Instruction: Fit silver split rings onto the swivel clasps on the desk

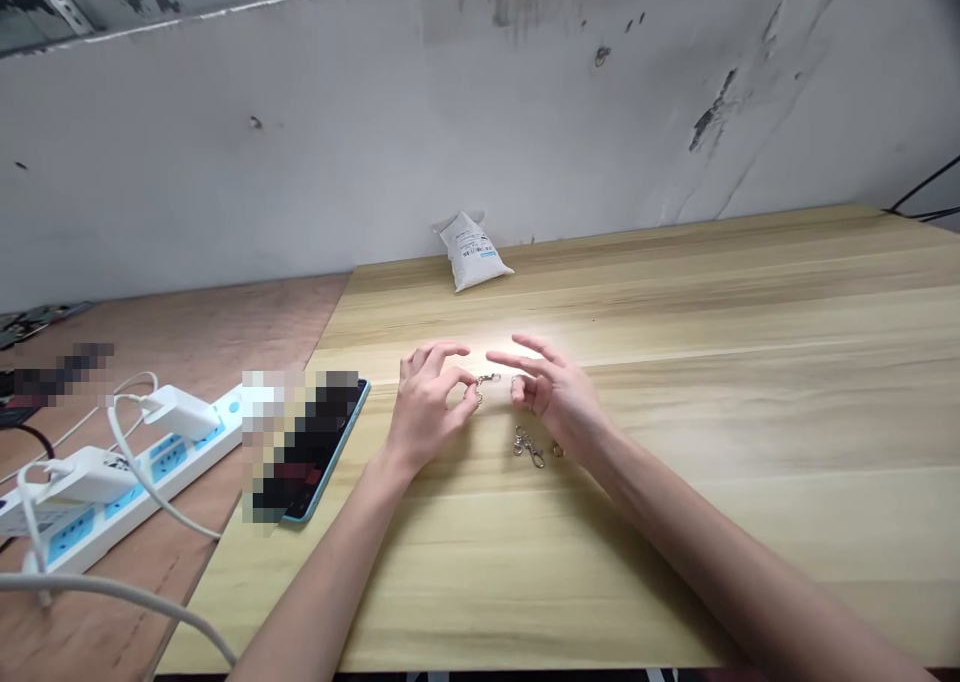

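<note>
Left hand (427,412) half curled, fingertips pinching a metal key clasp (484,382) above the wooden table (712,412). Right hand (561,397) half open, just right of the clasp, small ring (517,384) at its fingers, grip unclear. Second clasp (529,447) and loose ring (557,450) lie nearer the person. White bag (472,252) sits well beyond.

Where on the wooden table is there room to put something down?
Bare wood lies right of the right hand, and behind the left hand up to the white bag. Crowded between the hands, around the metal snap clips.
</note>
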`<state>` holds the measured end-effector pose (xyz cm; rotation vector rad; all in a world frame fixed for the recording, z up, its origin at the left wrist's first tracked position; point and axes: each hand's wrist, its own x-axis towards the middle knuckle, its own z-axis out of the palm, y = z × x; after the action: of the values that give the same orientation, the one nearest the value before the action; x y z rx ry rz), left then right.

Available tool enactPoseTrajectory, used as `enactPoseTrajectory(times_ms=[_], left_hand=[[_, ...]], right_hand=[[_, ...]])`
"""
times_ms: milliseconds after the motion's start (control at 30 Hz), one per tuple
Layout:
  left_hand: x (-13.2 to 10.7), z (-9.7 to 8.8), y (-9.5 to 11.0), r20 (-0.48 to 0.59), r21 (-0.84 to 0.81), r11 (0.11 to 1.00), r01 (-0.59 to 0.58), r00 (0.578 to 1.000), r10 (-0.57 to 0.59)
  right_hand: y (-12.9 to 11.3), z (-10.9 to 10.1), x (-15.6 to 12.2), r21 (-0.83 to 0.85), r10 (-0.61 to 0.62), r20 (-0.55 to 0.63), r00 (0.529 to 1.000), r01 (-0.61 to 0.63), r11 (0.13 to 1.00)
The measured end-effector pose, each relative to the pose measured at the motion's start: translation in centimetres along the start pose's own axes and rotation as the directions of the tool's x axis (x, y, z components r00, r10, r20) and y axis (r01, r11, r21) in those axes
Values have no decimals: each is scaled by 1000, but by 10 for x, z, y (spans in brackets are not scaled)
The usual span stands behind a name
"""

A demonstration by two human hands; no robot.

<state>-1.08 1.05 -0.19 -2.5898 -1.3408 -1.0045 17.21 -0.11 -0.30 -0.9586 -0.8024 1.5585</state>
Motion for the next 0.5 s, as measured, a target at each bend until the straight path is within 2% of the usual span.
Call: enactPoseTrajectory(times_ms=[67,100,133,200,267,333,400,500], left_hand=[[-1,0,0,-8,-15,999,50,999,-50],[-1,0,1,-13,-27,997,67,998,-67],[-1,0,2,-17,-41,996,76,997,-77],[-1,-1,5,-10,-74,995,73,997,-74],[0,-1,9,1,-99,993,61,998,-61],[0,-2,12,6,-99,993,58,998,-57],[1,-2,13,8,-78,995,67,998,-66],[1,-2,12,2,-44,996,73,997,-73]], right_hand=[[3,-2,-1,-252,-170,31,985,172,952],[5,-3,-2,-418,-255,91,963,270,868],[8,-4,-2,-577,-331,166,929,364,731],[13,-5,-3,-795,-425,316,848,481,370],[15,-4,-4,-862,-445,436,782,505,44],[16,-2,-4,-857,-437,510,741,483,-180],[15,0,-4,-831,-414,555,722,455,-321],[14,2,-4,-808,-374,570,731,415,-419]])
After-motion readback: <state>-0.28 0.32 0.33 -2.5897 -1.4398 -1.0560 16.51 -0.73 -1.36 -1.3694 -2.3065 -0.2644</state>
